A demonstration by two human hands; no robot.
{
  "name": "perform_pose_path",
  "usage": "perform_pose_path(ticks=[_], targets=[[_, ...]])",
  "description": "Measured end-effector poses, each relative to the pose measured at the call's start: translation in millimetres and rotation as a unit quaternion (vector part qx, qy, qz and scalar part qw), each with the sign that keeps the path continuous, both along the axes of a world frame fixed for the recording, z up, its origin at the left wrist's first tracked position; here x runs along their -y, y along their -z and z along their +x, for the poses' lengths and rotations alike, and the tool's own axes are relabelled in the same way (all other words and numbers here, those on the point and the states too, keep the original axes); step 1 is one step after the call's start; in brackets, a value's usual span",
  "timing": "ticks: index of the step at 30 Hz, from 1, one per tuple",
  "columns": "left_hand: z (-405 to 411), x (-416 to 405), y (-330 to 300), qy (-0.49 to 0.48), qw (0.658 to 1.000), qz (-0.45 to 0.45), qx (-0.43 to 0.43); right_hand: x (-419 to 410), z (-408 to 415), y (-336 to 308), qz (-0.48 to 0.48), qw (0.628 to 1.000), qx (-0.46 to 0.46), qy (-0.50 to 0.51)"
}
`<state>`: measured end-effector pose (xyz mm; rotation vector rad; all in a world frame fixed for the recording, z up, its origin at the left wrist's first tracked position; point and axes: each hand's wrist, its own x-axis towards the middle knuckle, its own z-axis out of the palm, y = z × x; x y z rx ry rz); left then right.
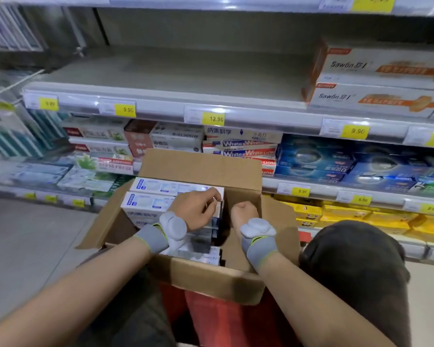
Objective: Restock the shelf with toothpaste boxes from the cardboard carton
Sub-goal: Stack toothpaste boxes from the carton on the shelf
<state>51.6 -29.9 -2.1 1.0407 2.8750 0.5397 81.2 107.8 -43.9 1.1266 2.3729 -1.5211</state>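
Both hands (196, 209) (243, 211) inside open carton (201, 169), bare shelf (173, 71) above.

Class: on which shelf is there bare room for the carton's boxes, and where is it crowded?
Free: the middle shelf, bare from its left end to the Sawon boxes at right. Crowded: the shelf below, packed along its front.

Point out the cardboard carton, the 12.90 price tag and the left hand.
cardboard carton (201, 169): head view, on the raised back flap.
12.90 price tag (213, 118): head view, on the yellow label's middle.
left hand (193, 211): head view, on the back of the hand.
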Motion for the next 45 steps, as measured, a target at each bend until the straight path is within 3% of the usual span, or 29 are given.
perform_pose_path(ticks=[5,8,11,17,31,39,45], targets=[[14.0,18.2,9.1,0.110,0.991,-0.053,-0.052,10.2,10.1,19.5,0.003,0.989,0.119,-0.089],[15.9,24.0,19.1,0.147,0.981,-0.123,0.018,24.1,8.0,35.8,-0.028,0.983,0.142,-0.114],[12.5,23.9,29.0,0.125,0.967,-0.190,0.111,26.7,-1.2,58.4,-0.072,0.973,0.177,-0.131],[5.6,27.5,58.4,0.049,0.940,-0.197,0.275,27.1,6.8,60.8,-0.093,0.955,0.230,-0.160],[7.1,24.0,62.8,0.037,0.905,-0.284,0.313,32.7,15.5,72.2,-0.010,0.904,0.318,-0.286],[10.5,22.3,56.4,0.035,0.900,-0.294,0.321,35.6,17.1,60.5,-0.025,0.915,0.269,-0.300],[13.0,20.2,53.2,0.033,0.895,-0.303,0.327,33.7,17.5,61.1,-0.035,0.907,0.292,-0.302]])
